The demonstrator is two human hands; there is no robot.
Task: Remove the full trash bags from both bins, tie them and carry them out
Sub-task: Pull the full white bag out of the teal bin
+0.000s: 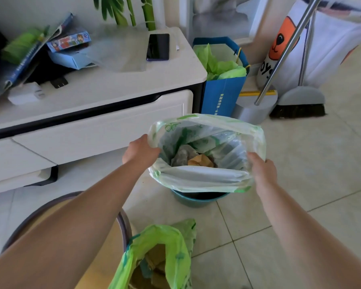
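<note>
— What are the hands doing right now?

— The left hand (pixel 141 152) is curled shut on the near-left edge of the pale trash bag (pixel 206 176), fingers tucked inside the mouth. The right hand (pixel 263 171) pinches the right edge of the same bag, thumb on the outside. Between them the mouth is stretched wide open.

— And the bag itself, where is it?

— Raised above the blue bin (pixel 198 198), whose rim shows just beneath it. I can't tell whether the bottom of the bag has cleared the bin. Inside I see crumpled paper and something brown, well below the rim.

— So which step is this?

— Lifting this liner out, I'd say. It isn't tied; the mouth gapes.

— Is there another bag?

— Yes, a brighter green bag (pixel 161 257) sits on the floor close to the person, beside a round stool (pixel 123 222), its mouth loose and also untied as far as I can see.

— What does the next move want?

— By my guess, getting the liner fully free of the bin, then bringing both hands together to gather the rim and knot it. The plastic looks thin, so an even pull seems wise.

— Anything in the way?

— A white cabinet (pixel 113 122) stands just to the left; a broom (pixel 296 107) leans farther back, well apart.
</note>
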